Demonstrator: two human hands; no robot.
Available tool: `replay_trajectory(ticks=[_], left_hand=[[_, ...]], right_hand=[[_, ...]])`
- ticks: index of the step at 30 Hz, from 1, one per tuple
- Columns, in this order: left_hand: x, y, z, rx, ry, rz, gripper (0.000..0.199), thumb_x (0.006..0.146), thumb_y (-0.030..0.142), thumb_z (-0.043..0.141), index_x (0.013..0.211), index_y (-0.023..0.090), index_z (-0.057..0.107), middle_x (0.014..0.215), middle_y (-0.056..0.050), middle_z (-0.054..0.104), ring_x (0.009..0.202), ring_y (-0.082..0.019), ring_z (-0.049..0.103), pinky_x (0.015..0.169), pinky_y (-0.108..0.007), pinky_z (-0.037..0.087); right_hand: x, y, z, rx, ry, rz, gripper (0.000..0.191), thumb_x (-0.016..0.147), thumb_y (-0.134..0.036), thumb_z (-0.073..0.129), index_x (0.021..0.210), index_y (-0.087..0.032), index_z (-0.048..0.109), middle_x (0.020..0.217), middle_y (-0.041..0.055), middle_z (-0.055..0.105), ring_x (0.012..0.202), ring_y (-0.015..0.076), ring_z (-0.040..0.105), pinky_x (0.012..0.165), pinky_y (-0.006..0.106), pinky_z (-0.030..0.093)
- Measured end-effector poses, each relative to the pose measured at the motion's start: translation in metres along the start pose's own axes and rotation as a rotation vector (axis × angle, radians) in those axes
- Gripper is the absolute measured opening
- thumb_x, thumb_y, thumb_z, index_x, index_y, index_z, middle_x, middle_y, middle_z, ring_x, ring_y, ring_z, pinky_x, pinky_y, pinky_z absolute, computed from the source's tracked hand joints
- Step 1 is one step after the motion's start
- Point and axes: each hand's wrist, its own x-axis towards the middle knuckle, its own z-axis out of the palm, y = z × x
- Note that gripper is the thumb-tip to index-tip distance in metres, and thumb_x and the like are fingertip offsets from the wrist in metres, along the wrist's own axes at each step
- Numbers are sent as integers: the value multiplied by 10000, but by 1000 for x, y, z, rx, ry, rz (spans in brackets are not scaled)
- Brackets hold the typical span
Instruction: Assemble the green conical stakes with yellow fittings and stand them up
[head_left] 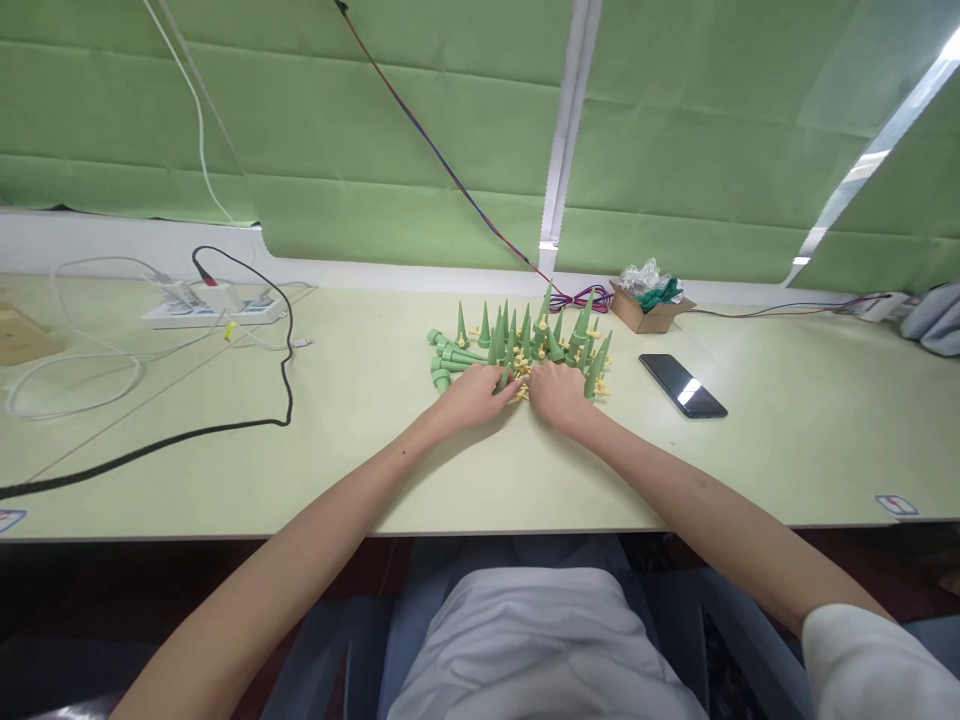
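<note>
In the head view, my left hand is closed around a pointed green plastic spike, whose tip shows between thumb and fingers. Close beside it, my right hand is curled with its fingertips turned down and away from me; whatever they pinch is hidden. Small yellow plastic pieces lie between and behind the hands. Several green cone-shaped spikes stand point-up around them. To the left of the cluster, several green spikes with capped ends lie on their sides.
A black phone lies right of the cluster. Behind it sits a small cardboard box holding plastic wrap and green material. At left are a white power strip and a black cable. Coiled red-blue wire rests near the wall.
</note>
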Motion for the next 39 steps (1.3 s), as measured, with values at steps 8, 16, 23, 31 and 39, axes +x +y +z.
replay_trajectory(ticks=[8,16,23,31,39], left_hand=[[-1,-1,0,-19,-5,-21,413,968,468,379,771,188,609,611,-29,557,619,-202,517,587,-310,332],[2,-4,3,0,5,-11,414,967,469,383,804,182,633,635,-36,580,635,-202,526,586,-305,335],[0,-2,2,-28,6,-18,422,969,470,389,738,185,596,634,-39,579,611,-190,514,575,-299,325],[-1,1,0,-114,12,-35,424,956,509,424,715,195,575,558,-11,526,566,-180,492,578,-290,334],[-1,0,1,-164,11,-32,454,926,565,459,754,192,652,537,-9,535,563,-192,528,590,-294,368]], right_hand=[[-21,0,6,19,28,-78,337,990,-138,376,1092,-91,693,1071,225,694,1013,266,695,765,301,515],[-47,11,7,-1,97,-83,318,1019,-246,385,1190,-53,572,1069,228,665,934,290,699,706,313,498],[-43,45,17,148,107,-142,230,988,-172,461,1196,-105,532,1035,162,659,974,257,650,766,294,423],[-28,49,29,198,133,-247,197,990,-153,431,1113,-117,580,1021,137,629,952,246,622,759,292,394],[-32,48,16,163,179,-185,313,956,-83,414,1241,-135,531,1132,153,628,1029,272,629,771,307,416]])
